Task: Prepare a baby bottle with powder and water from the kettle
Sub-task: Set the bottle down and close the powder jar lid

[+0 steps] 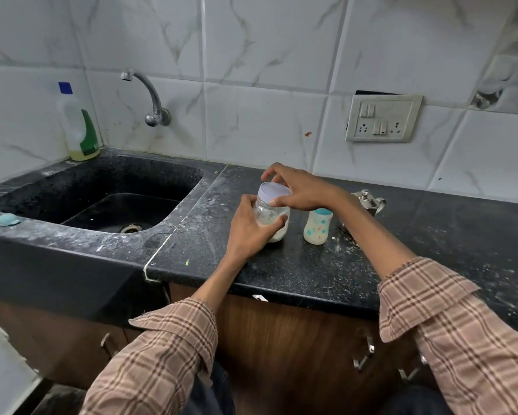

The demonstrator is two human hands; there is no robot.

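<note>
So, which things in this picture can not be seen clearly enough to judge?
- Kettle, head view: the right forearm hides its body; water inside cannot be told.
- Powder jar: the left hand covers its side, so the powder level is unclear.
- Jar lid: whether it is loose under the right hand cannot be told.
- Baby bottle: contents unclear.

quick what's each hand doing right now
Left hand: grips the jar body.
Right hand: fingers curled round the jar's lid.
</note>
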